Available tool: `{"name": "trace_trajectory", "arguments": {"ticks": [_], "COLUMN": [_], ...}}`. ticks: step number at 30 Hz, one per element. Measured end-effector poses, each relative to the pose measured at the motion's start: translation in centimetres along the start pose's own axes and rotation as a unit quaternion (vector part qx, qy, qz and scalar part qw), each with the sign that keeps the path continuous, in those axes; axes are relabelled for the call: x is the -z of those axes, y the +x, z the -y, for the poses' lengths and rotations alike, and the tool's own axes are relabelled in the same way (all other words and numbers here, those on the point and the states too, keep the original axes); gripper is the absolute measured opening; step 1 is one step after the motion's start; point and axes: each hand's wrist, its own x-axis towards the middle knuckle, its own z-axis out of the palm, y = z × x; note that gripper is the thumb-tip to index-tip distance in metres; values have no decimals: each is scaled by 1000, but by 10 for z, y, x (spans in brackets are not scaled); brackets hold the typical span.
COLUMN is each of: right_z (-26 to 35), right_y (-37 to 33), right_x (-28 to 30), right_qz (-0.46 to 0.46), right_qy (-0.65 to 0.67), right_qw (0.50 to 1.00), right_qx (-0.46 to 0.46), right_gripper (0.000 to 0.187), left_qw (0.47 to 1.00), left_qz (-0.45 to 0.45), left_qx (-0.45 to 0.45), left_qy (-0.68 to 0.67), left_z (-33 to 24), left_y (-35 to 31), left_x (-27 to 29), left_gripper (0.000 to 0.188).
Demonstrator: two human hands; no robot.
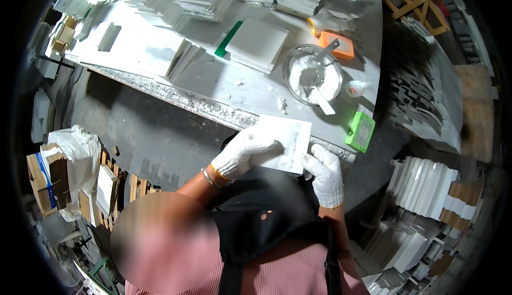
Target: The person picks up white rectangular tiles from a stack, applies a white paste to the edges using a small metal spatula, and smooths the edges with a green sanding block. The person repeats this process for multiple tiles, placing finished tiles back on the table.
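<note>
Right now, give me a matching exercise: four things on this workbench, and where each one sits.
Things:
1. white tile
2. glass bowl
3. orange block
4. green block

Places:
A. behind the bowl, far side of the bench
B. at the near edge, right of the tile
C. under the left hand, right hand at its corner
D. mid-bench, with white paste inside

Pairs: 1-C, 2-D, 3-A, 4-B

Both the left hand (246,150) and the right hand (326,173) wore white knitted cloth gloves. The white sheet (288,141) at the workbench (234,84) front edge looked matt and smudged. The bowl (313,74) looked like clear glass; the bench top was dull, dusty grey.
</note>
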Motion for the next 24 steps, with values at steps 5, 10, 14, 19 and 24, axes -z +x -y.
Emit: {"name": "trace_trajectory", "arguments": {"ticks": [5, 10, 14, 19, 24], "right_z": [-8, -20, -10, -2, 13], "right_y": [9, 16, 18, 27, 38], "right_x": [6, 4, 0, 1, -4], "right_qz": [27, 2, -22, 4, -1], "right_qy": [-20, -55, -104, -354, -410], "right_qw": [999, 996, 992, 877, 791], "right_qx": [-5, 65, 61, 325, 454], "right_gripper": [15, 12, 14, 12, 13], "left_qw": [1000, 1000, 998, 993, 991], "left_qz": [-1, 15, -3, 5, 57], "left_qx": [2, -2, 4, -60, -99], "left_qy": [14, 4, 64, 99, 71], "left_z": [-7, -10, -19, -35, -45], "left_y": [0, 1, 5, 8, 16], "left_x": [0, 3, 2, -2, -1], "left_gripper": [43, 45, 51, 66, 63]}}
